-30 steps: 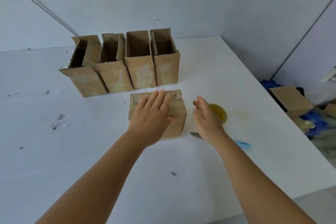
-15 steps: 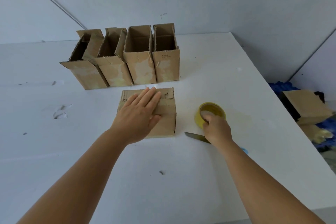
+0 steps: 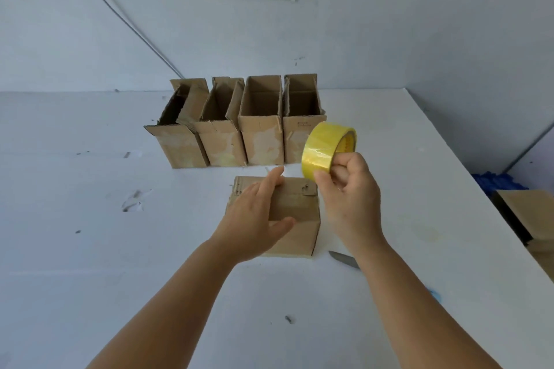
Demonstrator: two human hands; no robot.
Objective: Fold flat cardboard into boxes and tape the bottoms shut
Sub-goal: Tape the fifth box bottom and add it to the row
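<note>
Five boxes [image 3: 295, 210] — one tape roll [image 3: 326, 148], two hands [image 3: 349, 202].

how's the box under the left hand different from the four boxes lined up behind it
The near box has its upward face folded shut, with the left hand resting on it; the four boxes in the back row stand with open tops. The near box sits alone; the row stands side by side. All are brown cardboard.
</note>
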